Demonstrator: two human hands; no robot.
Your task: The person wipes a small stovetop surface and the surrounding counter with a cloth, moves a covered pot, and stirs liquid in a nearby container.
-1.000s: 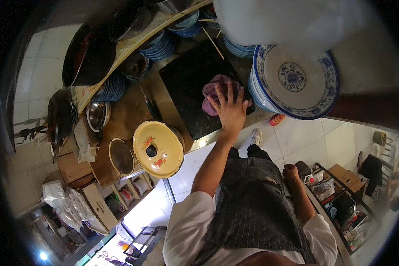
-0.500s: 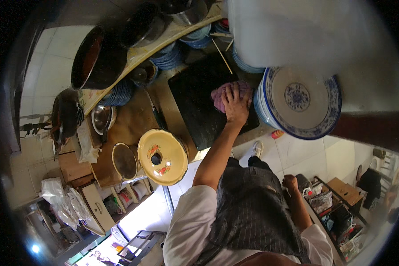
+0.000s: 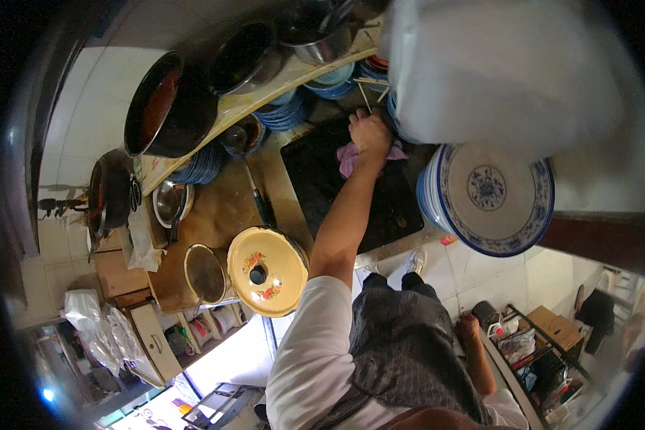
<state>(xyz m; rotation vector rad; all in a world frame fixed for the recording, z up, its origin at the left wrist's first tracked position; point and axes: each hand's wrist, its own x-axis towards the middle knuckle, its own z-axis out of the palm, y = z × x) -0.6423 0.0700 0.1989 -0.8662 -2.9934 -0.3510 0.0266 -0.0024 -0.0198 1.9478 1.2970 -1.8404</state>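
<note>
My left hand [image 3: 370,135] is closed on a bunched purple cloth [image 3: 348,159], whose folds stick out on both sides of the wrist. Cloth and hand rest on a flat black board [image 3: 315,183] on the counter. A thin chopstick [image 3: 364,95] runs down to my left fingers; whether they touch it I cannot tell. My right hand [image 3: 468,327] hangs low at my right side with curled fingers, beside a ledge; anything inside it is hidden. To the right of the board stands a stack of blue-rimmed white plates [image 3: 487,188].
A yellow lidded pot [image 3: 283,283] and a strainer [image 3: 205,272] stand left of the board. Behind are stacked blue bowls [image 3: 283,116] under a shelf [image 3: 229,115] carrying dark pots [image 3: 170,107]. A blurred pale object [image 3: 494,72] covers the upper right. A cluttered rack [image 3: 545,358] stands right.
My left hand has slid away from me across the board, toward the chopsticks, and the cloth has shifted with it. The whole view has tilted slightly. My right hand stays low.
</note>
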